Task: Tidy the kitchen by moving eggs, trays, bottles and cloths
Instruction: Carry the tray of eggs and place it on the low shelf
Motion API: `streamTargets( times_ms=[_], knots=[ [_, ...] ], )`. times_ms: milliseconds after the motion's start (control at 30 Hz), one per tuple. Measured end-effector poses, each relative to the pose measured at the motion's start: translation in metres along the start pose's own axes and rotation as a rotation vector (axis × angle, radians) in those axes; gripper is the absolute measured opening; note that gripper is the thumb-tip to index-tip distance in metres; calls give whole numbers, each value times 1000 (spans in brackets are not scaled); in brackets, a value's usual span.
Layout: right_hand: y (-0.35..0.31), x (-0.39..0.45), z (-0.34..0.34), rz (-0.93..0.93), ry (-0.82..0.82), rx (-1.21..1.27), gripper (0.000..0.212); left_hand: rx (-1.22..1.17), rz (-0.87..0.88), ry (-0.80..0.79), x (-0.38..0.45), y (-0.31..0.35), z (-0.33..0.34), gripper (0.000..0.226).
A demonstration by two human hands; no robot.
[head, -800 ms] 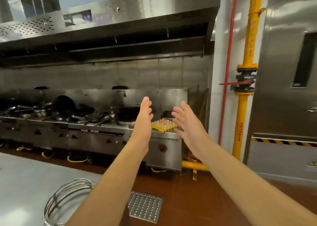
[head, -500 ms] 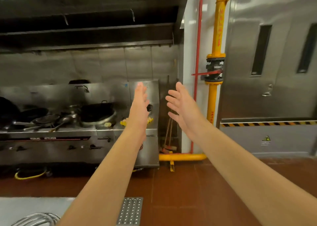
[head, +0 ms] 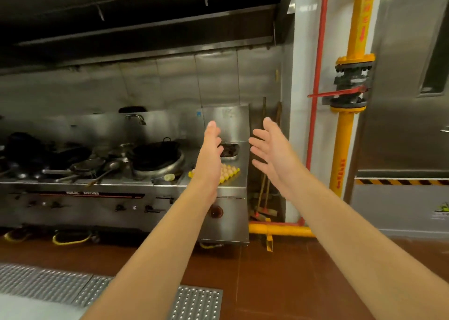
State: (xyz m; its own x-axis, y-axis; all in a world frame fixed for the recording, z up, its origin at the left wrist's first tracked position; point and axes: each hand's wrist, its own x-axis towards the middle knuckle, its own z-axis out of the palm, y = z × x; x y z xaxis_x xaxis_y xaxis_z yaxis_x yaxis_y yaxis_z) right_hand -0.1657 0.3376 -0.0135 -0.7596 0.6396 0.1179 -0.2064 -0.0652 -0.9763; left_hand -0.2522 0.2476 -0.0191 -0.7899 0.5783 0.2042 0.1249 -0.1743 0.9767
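Both arms are stretched forward, hands held empty in the air before the wok range.

The left hand (head: 211, 153) is held edge-on with fingers straight and together, nothing grasped; the right hand (head: 272, 149) is turned palm inward with fingers spread and relaxed, also holding nothing. A yellow egg tray (head: 229, 171) filled with eggs is seen on the right end of the steel wok range (head: 136, 199), partly hidden behind the left wrist. A black wok (head: 155, 155) is set in the burner just left of the tray. A yellow gas pipe (head: 349, 130) is fixed to the wall at right.
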Motion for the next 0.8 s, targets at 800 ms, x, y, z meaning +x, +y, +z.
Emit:
streamTargets(
  times_ms=[800],
  knots=[
    [108,365,55,175,-162,-21,64,-33,-116,236,341,-126,-70,62]
  ],
)
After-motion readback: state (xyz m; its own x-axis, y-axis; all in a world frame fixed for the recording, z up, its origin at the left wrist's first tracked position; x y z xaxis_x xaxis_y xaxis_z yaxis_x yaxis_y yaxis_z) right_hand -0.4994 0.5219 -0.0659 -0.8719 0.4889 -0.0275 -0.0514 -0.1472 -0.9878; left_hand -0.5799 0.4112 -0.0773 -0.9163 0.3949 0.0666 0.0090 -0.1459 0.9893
